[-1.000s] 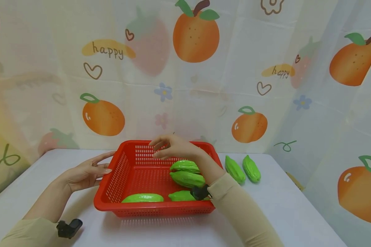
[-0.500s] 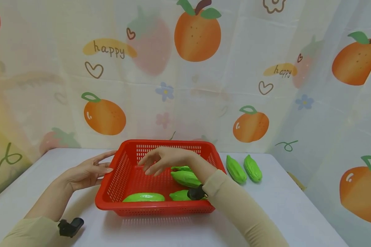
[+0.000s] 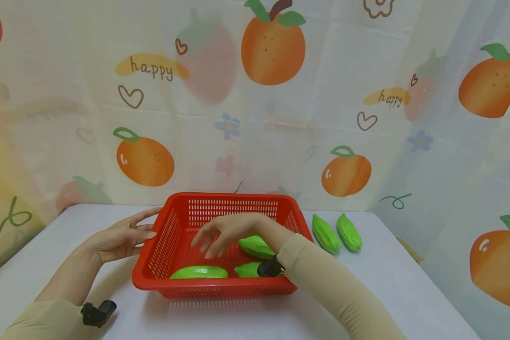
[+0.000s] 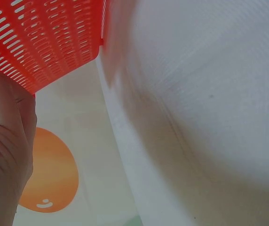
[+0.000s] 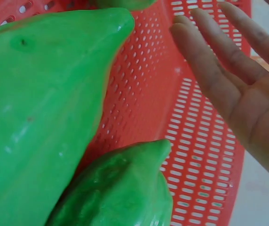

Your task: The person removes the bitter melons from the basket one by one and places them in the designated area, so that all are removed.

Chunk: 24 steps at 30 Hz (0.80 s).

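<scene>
My left hand (image 3: 119, 239) holds the left rim of a red plastic basket (image 3: 204, 283), its thumb over the edge and other fingers beneath the lip. Over the basket's middle hovers my right hand (image 3: 231, 231), fingers loosely bent and nothing between them. Inside, one ridged green gourd-like fruit (image 3: 199, 272) lies along the near wall. Another such fruit (image 3: 246, 269) is at the near right, partly behind the wrist camera. Behind that shows a green fruit (image 3: 255, 246), partly covered by my right arm. The right wrist view has a green fruit (image 5: 40, 113) large in front.
Two more green fruits, a left one (image 3: 326, 234) and a right one (image 3: 349, 232), lie on the white-covered table (image 3: 386, 283) right of the basket. A fruit-printed curtain (image 3: 255, 118) hangs behind the table.
My right hand has come down and slightly left, lower over the basket, and now hides the rearmost fruit inside. The left hand keeps its place at the rim.
</scene>
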### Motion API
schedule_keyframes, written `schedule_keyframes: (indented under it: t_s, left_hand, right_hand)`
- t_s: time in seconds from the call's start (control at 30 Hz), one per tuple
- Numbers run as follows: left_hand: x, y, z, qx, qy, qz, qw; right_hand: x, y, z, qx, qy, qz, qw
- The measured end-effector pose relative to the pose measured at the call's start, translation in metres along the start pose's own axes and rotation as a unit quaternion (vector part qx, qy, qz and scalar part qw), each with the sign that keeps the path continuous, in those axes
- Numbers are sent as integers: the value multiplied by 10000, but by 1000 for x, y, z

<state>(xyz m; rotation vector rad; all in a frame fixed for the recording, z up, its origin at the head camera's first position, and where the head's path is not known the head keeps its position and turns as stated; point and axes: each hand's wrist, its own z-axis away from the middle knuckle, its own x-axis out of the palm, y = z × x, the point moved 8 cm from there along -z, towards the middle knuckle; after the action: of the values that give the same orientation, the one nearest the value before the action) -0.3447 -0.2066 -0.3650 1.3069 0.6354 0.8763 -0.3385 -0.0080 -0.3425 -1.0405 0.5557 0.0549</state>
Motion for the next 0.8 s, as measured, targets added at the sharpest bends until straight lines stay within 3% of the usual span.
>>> schedule_keyframes:
  t_s: [0.47,0.8]
  left_hand:
    - [1,-1,0,23,-87,87,9999]
    - [-1,-2,0,1,3,12,10000]
  right_hand:
    - [17,14,-9,488,-673,608,9947]
    - [29,18,-12,793,-1180,197,9896]
